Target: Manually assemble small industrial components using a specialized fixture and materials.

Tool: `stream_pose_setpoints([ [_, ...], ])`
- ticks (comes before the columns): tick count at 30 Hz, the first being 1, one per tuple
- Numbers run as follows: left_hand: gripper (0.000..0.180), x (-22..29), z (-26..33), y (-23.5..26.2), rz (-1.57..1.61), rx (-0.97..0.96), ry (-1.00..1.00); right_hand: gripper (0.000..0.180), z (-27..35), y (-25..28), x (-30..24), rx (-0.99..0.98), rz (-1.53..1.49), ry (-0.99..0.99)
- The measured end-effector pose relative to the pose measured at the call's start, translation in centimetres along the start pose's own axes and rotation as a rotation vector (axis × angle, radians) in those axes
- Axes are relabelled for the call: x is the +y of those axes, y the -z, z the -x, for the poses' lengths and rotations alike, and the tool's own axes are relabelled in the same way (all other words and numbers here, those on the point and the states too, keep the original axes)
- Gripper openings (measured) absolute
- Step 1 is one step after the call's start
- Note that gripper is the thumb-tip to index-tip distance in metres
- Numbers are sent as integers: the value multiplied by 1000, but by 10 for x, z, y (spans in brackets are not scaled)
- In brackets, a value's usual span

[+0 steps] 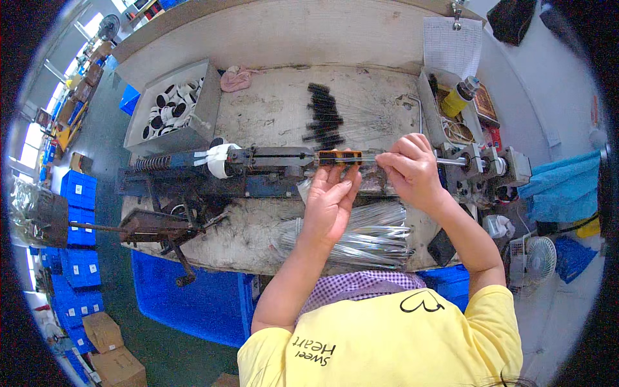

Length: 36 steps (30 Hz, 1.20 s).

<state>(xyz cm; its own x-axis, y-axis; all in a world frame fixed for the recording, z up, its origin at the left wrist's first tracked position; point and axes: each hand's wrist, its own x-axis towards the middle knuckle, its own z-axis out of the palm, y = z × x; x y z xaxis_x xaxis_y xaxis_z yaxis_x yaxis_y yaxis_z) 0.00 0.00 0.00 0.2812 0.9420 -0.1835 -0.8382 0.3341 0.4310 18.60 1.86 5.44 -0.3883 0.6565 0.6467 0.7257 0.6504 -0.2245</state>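
Note:
My left hand (330, 201) reaches up to a small dark block with orange edges (340, 157) in the middle of the machine (274, 161). Its fingertips grip the block's near side. To the right of it, my right hand (412, 169) pinches thin metal wire (369, 158) that runs into the block. Below both hands lies a thick bundle of shiny metal wires (361, 238) on the bench. Beyond the machine, several black bristle brushes (324, 116) lie in a row, their thin wire stems pointing right.
An open box (145, 138) of white pieces with black ends stands at the far left. On the right, a tray (433, 106) holds a yellow bottle (459, 97). A metal rod and clamp (477, 162) close off the machine's right end. A blue bin (193, 293) sits below the bench.

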Motion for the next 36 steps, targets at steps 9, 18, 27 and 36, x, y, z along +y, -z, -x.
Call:
stream_pose_setpoints([
  [9,51,4,3,0,-3,-24,39,14,-11,-15,-11,7,-27,26],
  [18,49,3,2,-3,20,-8,45,14,-12,-9,-10,-23,27,26],
  [27,48,4,2,-3,-9,-14,38,15,-12,-7,-10,-11,23,35],
  [36,47,2,1,0,1,-18,37,15,-9,-6,-8,14,35,21],
])
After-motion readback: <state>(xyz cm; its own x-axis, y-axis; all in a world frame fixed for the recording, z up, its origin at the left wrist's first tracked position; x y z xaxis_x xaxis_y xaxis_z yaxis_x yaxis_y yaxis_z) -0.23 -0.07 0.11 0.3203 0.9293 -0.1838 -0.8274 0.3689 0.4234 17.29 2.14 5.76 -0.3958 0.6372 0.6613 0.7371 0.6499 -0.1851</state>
